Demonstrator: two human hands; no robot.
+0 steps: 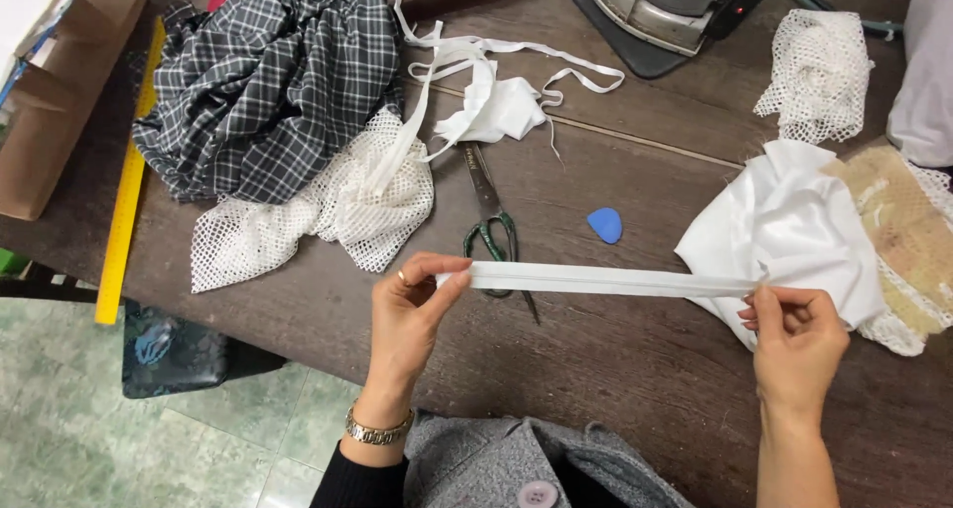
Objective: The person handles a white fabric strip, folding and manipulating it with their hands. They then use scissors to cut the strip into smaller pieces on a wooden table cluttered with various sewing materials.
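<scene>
White strip (611,281) pulled flat over the desk's (615,389) near edge, left hand (409,314) pinching one end, right hand (794,339) pinching the other. Scissors (489,220) and blue chalk (605,225) lie just behind it; plaid cloth (268,81) sits toward the far left corner.

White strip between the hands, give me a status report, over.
Left hand pinches one end, right hand the other. White strip taut, level above the table. Scissors beneath it, not touching.
</scene>
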